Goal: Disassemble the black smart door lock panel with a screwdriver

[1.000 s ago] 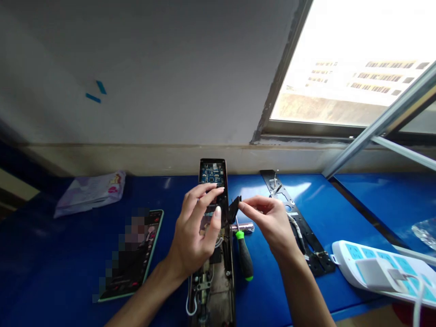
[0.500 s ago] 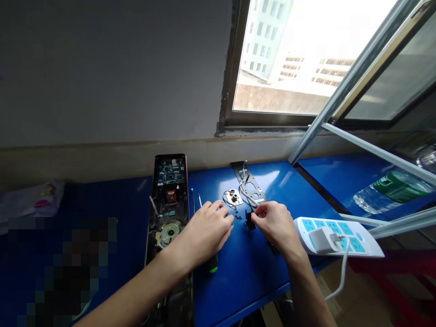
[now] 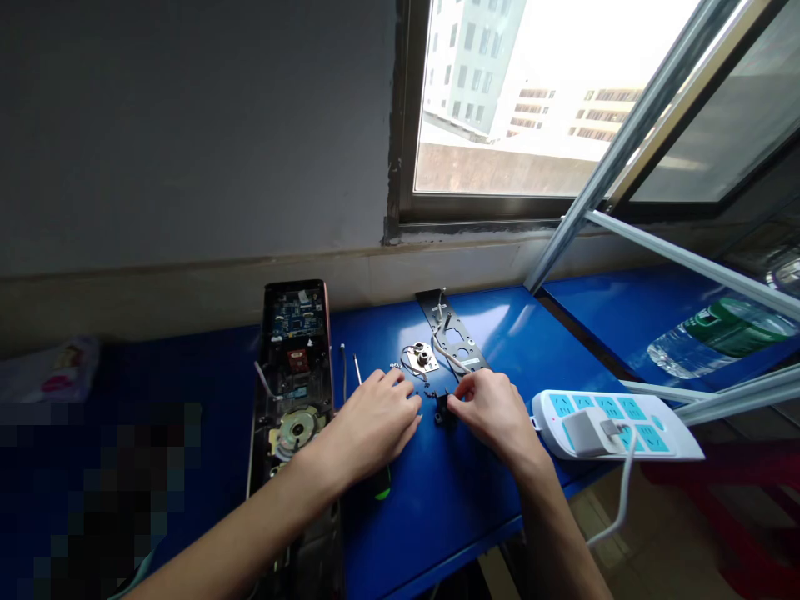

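In the head view my right hand (image 3: 492,410) pinches a small black bracket-like part (image 3: 442,411) just above the blue tabletop. My left hand (image 3: 377,421) hovers palm down to the left of it, its fingers loosely stretched and holding nothing I can see. Beneath that hand lies a screwdriver with its shaft (image 3: 357,368) poking out beyond the fingers and a green-tipped handle end (image 3: 382,493) near the wrist. Small black screws (image 3: 427,390) lie between the hands. A pale plate with a round lock-like piece (image 3: 423,358) and a thin wire sits just beyond them.
Left of my hands lies a long black housing (image 3: 256,433) with circuit boards and a round metal disc. A black perforated plate (image 3: 431,304) with white cables lies toward the wall. A white power strip (image 3: 678,442) with a charger stands right, near a metal frame (image 3: 637,125) and bottle (image 3: 718,333).
The whole view has shifted slightly, moving the scene left. My right hand keeps its pinch on the black part, whose tilt has changed a little. My left hand stays over the screwdriver.
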Demonstrator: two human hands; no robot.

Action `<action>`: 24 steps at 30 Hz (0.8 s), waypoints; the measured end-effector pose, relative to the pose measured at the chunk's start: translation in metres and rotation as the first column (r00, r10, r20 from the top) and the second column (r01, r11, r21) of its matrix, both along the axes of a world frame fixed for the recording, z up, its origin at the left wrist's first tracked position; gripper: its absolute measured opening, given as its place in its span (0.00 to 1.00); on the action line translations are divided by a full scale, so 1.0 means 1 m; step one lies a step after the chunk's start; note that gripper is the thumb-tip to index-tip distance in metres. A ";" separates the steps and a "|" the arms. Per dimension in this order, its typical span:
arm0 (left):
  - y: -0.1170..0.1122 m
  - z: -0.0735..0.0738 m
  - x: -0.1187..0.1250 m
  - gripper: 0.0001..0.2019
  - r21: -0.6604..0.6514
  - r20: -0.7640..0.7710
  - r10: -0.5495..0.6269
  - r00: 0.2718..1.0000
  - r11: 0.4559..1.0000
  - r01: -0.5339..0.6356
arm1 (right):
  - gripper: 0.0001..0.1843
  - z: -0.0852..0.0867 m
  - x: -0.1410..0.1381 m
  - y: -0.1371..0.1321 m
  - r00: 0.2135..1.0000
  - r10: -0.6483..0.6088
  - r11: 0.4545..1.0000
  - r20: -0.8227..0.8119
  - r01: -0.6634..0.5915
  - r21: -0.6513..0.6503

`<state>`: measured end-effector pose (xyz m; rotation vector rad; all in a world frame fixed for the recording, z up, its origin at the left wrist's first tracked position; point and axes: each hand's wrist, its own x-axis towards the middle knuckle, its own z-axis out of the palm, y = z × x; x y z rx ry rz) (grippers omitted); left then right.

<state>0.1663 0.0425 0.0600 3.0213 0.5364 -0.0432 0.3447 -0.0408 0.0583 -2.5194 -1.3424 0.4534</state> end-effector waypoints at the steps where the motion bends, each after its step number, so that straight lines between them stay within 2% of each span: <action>1: 0.000 0.001 0.000 0.12 0.006 0.001 0.007 1.000 1.000 -0.007 | 0.08 0.000 0.000 -0.001 1.000 0.002 1.000 0.005 -0.002 0.007; 4: -0.002 0.004 0.000 0.12 0.011 0.025 0.023 0.999 1.000 -0.024 | 0.09 0.002 0.000 -0.005 1.000 0.002 0.999 0.025 -0.003 0.035; 7: -0.002 0.008 -0.006 0.11 -0.002 0.104 0.018 0.994 1.000 -0.018 | 0.10 0.013 -0.004 -0.004 0.999 0.025 0.995 0.037 -0.029 0.096; 10: 0.002 0.015 -0.020 0.10 -0.013 0.298 0.018 0.954 1.000 -0.014 | 0.13 0.033 -0.014 0.004 0.987 0.161 0.966 0.018 -0.162 0.201; 12: 0.008 0.020 -0.036 0.10 -0.010 0.491 0.055 0.870 0.998 -0.058 | 0.13 0.047 -0.024 0.013 0.951 0.309 0.912 0.010 -0.299 0.280; 14: 0.015 0.023 -0.056 0.10 -0.003 0.668 0.129 0.733 0.985 -0.171 | 0.09 0.059 -0.035 0.024 0.889 0.456 0.830 0.024 -0.435 0.350; 17: 0.025 0.019 -0.086 0.11 -0.013 0.779 0.249 0.575 0.923 -0.384 | 0.05 0.069 -0.057 0.042 0.790 0.608 0.704 0.075 -0.581 0.410; 20: 0.033 0.007 -0.110 0.16 -0.044 0.782 0.333 0.527 0.873 -0.486 | 0.05 0.067 -0.083 0.062 0.716 0.684 0.610 0.141 -0.667 0.428; 24: 0.037 -0.009 -0.123 0.18 -0.084 0.746 0.384 0.544 0.865 -0.495 | 0.06 0.051 -0.109 0.088 0.673 0.706 0.545 0.222 -0.716 0.436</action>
